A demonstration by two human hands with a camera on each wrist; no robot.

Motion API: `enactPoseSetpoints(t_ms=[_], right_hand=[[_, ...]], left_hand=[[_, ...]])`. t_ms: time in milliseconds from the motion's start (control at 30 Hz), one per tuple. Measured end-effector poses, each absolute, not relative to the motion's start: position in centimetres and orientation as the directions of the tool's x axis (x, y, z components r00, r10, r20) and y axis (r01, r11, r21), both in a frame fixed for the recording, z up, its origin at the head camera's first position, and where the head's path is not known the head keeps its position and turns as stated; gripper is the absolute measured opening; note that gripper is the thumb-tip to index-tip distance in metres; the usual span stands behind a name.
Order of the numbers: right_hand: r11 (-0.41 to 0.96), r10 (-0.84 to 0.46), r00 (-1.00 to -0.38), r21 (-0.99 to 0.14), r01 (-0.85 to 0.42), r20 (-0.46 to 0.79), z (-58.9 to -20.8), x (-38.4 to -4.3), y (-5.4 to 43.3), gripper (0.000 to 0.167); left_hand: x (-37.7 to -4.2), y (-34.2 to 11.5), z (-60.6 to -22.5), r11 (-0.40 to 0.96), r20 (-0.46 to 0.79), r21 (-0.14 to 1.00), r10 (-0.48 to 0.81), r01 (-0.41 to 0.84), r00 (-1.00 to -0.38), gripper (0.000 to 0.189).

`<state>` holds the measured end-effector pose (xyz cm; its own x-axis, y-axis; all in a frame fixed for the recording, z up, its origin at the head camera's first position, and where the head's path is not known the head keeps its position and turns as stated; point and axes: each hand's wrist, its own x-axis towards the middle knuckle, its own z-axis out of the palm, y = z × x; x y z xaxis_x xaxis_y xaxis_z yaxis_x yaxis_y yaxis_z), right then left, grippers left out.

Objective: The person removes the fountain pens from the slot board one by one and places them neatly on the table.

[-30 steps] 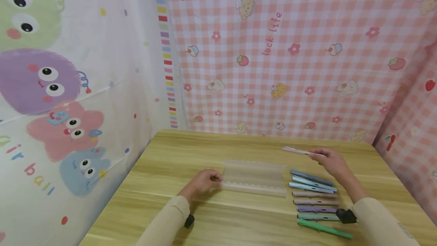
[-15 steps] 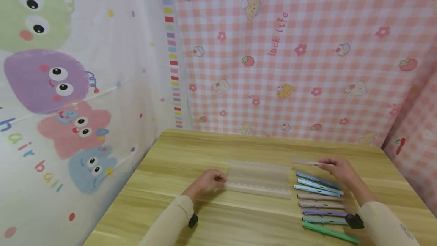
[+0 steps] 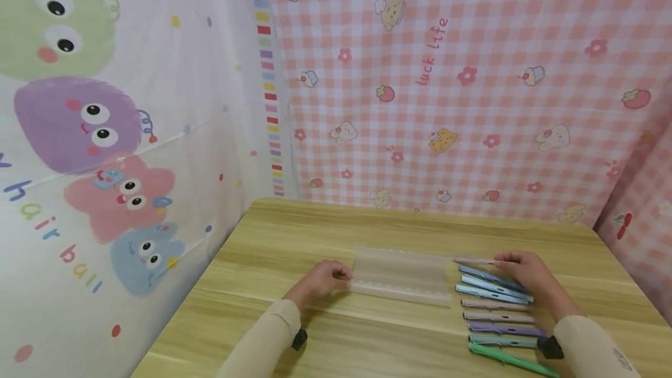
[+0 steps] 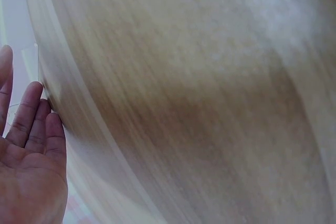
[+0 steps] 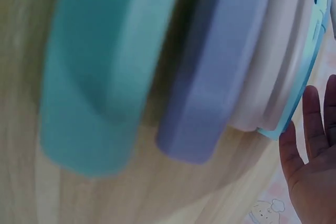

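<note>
A clear plastic pen tray (image 3: 401,270) with notched rims lies on the table. My left hand (image 3: 321,282) pinches its left edge between thumb and fingers. At the far end of a row of pens, a pale pink pen (image 3: 472,260) is pinched at its right end by my right hand (image 3: 529,273); it lies at or just above the tabletop. Just nearer is a dark blue pen (image 3: 490,277), partly behind that hand. In the right wrist view, a teal pen (image 5: 100,77) and a purple pen (image 5: 215,77) loom close, with my fingers at the right edge.
Light blue pens (image 3: 488,293), more pale pink pens (image 3: 496,317) and a bright green pen (image 3: 511,359) continue the row towards me, right of the tray. The wood-grain table (image 3: 315,226) ends at a pink checked curtain (image 3: 446,104) behind and a white cartoon curtain (image 3: 210,133) at left.
My right hand has lowered the pale pink pen towards me, from above the table to beside the dark blue pen. My left hand keeps its hold on the tray. The head view has shifted slightly.
</note>
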<state>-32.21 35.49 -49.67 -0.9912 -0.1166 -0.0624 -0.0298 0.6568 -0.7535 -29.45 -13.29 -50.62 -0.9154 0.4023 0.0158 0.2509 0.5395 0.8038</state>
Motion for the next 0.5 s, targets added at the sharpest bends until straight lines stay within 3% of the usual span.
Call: enactPoseSetpoints(t_ms=[500], right_hand=[[0.747,-0.097,-0.995,-0.661,-0.065,-0.011,-50.64,-31.53,36.14,0.034]], left_hand=[[-29.78,-12.57,-50.51,0.542,0.005,0.802,0.414,0.251,-0.910,0.007]])
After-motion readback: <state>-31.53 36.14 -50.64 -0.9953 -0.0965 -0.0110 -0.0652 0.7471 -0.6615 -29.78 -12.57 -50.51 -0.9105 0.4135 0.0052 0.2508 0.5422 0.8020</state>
